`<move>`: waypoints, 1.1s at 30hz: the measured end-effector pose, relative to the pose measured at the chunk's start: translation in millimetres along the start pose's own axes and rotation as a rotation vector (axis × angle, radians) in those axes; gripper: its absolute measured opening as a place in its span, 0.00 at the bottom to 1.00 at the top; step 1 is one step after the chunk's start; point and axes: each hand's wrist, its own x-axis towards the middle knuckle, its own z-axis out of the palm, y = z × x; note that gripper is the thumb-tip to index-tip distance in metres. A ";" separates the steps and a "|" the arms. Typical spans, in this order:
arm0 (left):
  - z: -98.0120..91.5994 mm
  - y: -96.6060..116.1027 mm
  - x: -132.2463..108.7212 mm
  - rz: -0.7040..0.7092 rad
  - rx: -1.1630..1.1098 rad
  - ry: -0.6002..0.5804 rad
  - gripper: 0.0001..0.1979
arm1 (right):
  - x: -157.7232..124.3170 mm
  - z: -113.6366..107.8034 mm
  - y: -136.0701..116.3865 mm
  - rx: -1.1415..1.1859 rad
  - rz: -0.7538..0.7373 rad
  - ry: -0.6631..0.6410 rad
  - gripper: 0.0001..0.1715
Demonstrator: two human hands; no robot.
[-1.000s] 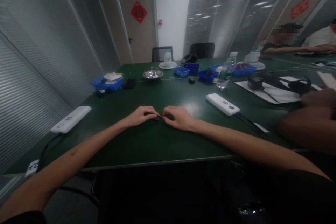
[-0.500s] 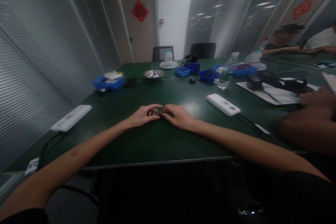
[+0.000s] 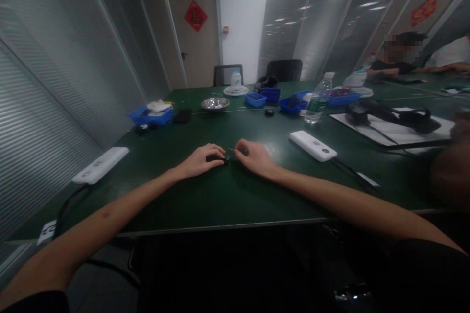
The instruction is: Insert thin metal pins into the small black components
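Both my hands rest on the dark green table (image 3: 220, 195), close together near its middle. My left hand (image 3: 201, 160) is curled, its fingertips pinched on a small dark part (image 3: 226, 159) that lies on the table. My right hand (image 3: 254, 156) is closed in a pinch on a thin pin-like piece (image 3: 232, 149), its tip pointing left just above the dark part. Both pieces are too small to name.
White power strips lie at left (image 3: 100, 165) and right (image 3: 312, 145). Farther back are blue bins (image 3: 150, 115), a metal bowl (image 3: 215, 103), a small fan (image 3: 235, 86) and a water bottle (image 3: 316, 99). Another person's arm (image 3: 448, 166) lies at the right; people sit at the far right.
My hands have drawn slightly apart; the right hand lifted a little with the thin piece. The other person's arm at the right pulled back toward the frame edge.
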 end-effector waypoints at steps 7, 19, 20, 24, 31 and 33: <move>2.7 2.6 0.7 0.077 0.087 -0.095 0.14 | -2.6 -5.9 -7.2 0.032 0.012 -0.024 0.11; -51.2 -74.5 -18.6 -0.303 0.139 0.201 0.19 | -3.0 -6.0 -4.4 0.043 -0.008 -0.049 0.10; -61.1 -88.2 -24.5 -0.369 0.152 0.250 0.20 | -2.9 -5.7 -4.2 0.041 -0.010 -0.049 0.10; -99.4 -133.6 -53.9 -0.589 0.277 0.372 0.18 | -2.7 -4.3 -3.2 0.035 -0.023 -0.051 0.10; -124.9 -155.4 -79.7 -0.743 0.333 0.452 0.17 | -2.9 -4.4 -2.9 0.035 -0.039 -0.062 0.10; -124.4 -155.8 -79.2 -0.714 0.344 0.448 0.16 | -2.9 -4.2 -2.9 0.034 -0.040 -0.065 0.10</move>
